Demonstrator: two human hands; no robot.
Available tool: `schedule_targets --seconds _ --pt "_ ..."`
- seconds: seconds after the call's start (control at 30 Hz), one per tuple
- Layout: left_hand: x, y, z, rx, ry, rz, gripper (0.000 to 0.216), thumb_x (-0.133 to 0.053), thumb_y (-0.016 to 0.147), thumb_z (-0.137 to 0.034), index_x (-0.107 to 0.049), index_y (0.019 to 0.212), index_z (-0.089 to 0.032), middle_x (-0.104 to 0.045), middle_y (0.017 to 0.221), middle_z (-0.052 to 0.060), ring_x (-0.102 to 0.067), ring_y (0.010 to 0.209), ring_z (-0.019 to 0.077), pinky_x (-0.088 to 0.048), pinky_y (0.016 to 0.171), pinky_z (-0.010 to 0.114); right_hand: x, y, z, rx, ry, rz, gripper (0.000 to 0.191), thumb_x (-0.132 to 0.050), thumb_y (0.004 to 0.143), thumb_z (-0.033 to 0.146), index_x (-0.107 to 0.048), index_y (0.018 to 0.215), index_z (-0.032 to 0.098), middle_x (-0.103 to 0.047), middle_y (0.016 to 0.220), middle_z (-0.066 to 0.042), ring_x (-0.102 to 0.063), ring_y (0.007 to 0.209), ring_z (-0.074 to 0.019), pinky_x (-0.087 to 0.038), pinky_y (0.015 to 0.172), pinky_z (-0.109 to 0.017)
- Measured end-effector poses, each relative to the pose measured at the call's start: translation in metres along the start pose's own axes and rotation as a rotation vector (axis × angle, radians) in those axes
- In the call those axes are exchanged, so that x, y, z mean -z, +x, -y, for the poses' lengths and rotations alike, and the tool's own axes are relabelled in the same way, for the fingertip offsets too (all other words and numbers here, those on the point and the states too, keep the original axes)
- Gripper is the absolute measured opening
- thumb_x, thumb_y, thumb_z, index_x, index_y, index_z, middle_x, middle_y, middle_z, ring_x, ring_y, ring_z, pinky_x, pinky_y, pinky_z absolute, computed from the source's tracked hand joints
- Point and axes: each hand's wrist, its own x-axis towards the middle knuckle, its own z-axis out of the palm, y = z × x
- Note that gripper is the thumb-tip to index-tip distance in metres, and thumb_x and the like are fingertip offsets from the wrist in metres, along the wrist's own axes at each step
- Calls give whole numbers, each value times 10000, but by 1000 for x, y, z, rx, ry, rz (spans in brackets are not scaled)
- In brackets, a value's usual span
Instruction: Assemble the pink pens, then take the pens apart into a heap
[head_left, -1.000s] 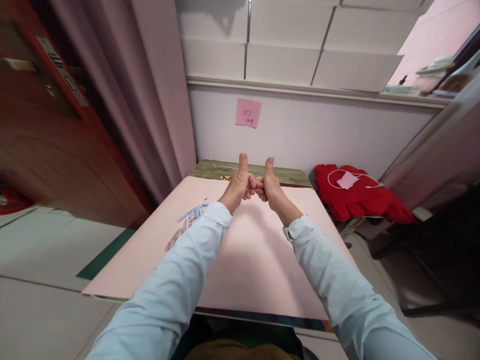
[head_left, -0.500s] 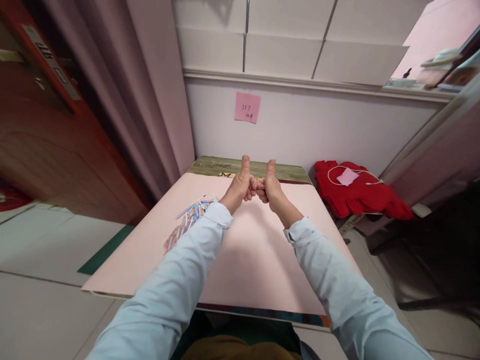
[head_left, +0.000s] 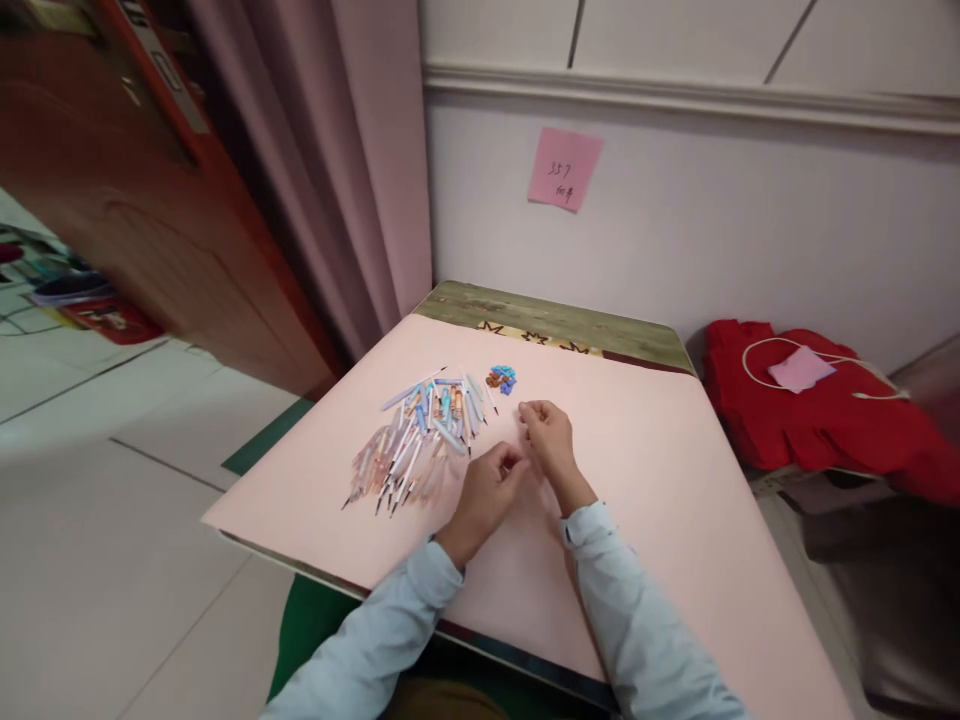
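My left hand (head_left: 486,492) hovers over the middle of the pink-covered table, its fingers curled in with a small hollow beside the thumb and nothing visible there. Just beyond and to the right, my right hand (head_left: 550,440) is also curled, fingertips pointing left, with no object showing. Left of both hands lies a loose heap of slim pen-like sticks (head_left: 409,440), white, blue, orange and brownish, many with dark tips. A small cluster of blue and brown pieces (head_left: 501,379) sits behind it, nearest my right fingertips; their kind is too small to tell.
A pink sheet (head_left: 660,500) covers most of the table, with a green wooden-look strip (head_left: 637,332) bare at the back. A pink note (head_left: 565,170) is on the wall. Red cloth (head_left: 795,420) with a white cable lies right. A curtain (head_left: 367,150) and wooden door (head_left: 225,230) stand left.
Both hands came down and toward me from side-by-side fists with thumbs raised; the thumbs are now lowered and the hands slightly apart. The view has tilted down and turned left, revealing more of the heap.
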Motion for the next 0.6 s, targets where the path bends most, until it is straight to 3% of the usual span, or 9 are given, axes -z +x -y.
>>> schedule_targets --seconds 0.07,0.13,0.23,0.33,0.47,0.6 --pt "22 -2 1 72 -32 -44 190 -621 788 -386 -619 745 -202 -623 708 12 -533 596 148 -395 540 255 -15 -1 -3 16 4 28 310 -608 787 495 -641 825 189 -658 707 -9 -556 561 -150 -438 557 -267" --pt "54 5 -4 113 -16 -164 210 -643 768 -408 -651 812 -203 -633 721 9 -514 564 142 -387 514 253 -28 -2 -3 72 -23 8 268 -589 811 455 -646 824 193 -667 738 -13 -584 622 -157 -444 606 -267" --pt "104 20 -13 21 139 -407 206 -682 733 -384 -685 808 -192 -659 747 21 -556 658 155 -430 619 259 -42 -8 -5 179 -127 1 229 -549 856 408 -630 782 207 -648 731 -6 -581 675 -157 -423 652 -263" --pt "135 30 -14 31 358 -592 174 -693 705 -367 -685 740 -197 -663 700 13 -543 623 157 -408 597 264 -51 -16 -5 245 -333 75 234 -590 854 426 -617 754 216 -622 709 0 -551 658 -154 -386 647 -266" --pt "134 36 -6 69 488 -582 172 -674 723 -378 -700 740 -209 -682 701 11 -557 616 165 -402 591 271 -57 -24 -2 244 -544 129 221 -686 796 437 -623 765 227 -646 752 -6 -542 662 -157 -341 627 -272" --pt "113 38 1 67 412 -479 197 -669 740 -385 -708 782 -197 -694 747 22 -568 659 165 -423 635 273 -54 -21 0 194 -511 153 181 -632 819 381 -625 716 232 -657 696 -2 -550 640 -160 -338 614 -276"
